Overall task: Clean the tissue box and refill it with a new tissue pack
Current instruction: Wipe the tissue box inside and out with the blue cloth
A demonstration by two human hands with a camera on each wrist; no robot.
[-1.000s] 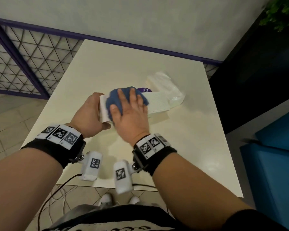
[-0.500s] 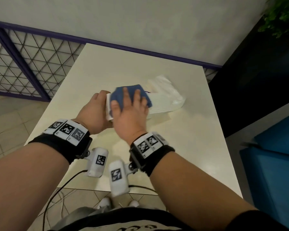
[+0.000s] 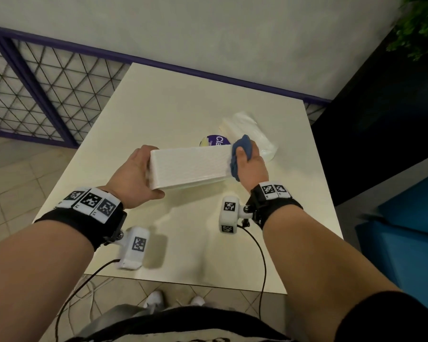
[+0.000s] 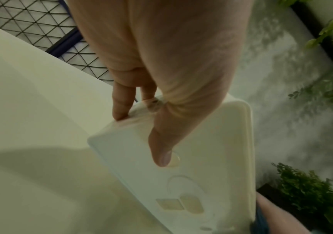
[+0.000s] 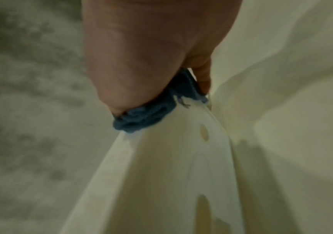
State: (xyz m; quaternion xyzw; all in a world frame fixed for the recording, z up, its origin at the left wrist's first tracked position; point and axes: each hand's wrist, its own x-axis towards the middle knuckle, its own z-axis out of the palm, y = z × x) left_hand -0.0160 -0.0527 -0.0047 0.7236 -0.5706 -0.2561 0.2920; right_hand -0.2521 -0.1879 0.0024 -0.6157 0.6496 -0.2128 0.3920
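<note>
Right, the left hand [image 3: 131, 177] clamps the near-left end of the tissue box [image 3: 190, 166], thumb curled under along the bottom edge and fingers wrapped over the far side, while the right hand [image 3: 251, 166] pinches a bunched blue cloth [image 3: 244, 146] and presses it against the box's right end. The box sits at centre frame in the head view, lifted and tipped above the table [image 3: 183, 104], broad white face towards the camera. It looks like a light, rigid plastic shell with smooth, possibly slick walls, so gripping it by the short ends, as here, seems the sound choice. Behind it, upper right of centre, lies the new tissue pack [image 3: 252, 129] in soft crinkly wrap, with a purple label [image 3: 216, 141] peeking over the box's top edge. Which item the label belongs to I cannot tell. The box's opening is hidden, the right fingers are buried in cloth, and both wrist views are blurred.
</note>
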